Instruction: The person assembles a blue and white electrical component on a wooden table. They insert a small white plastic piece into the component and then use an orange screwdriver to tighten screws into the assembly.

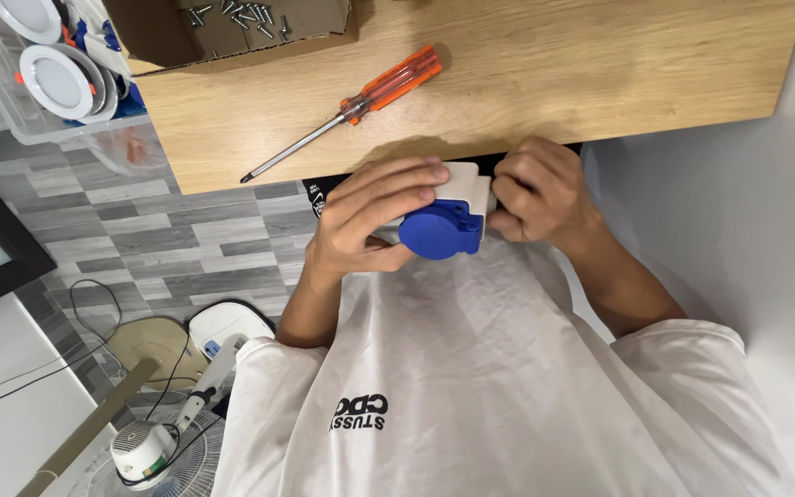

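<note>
I hold a white plastic socket housing with a round blue hinged cap between both hands, just off the near edge of a wooden table and above my white shirt. My left hand wraps over its top and left side, fingers curled across the white body. My right hand pinches the housing's right end with closed fingers. The blue cap faces me and looks closed. An orange-handled screwdriver lies diagonally on the table just beyond my hands, with neither hand touching it.
A cardboard box holding several loose screws sits at the table's far left. A clear bin with round white light fittings stands left of the table. On the grey tiled floor are a fan and cables.
</note>
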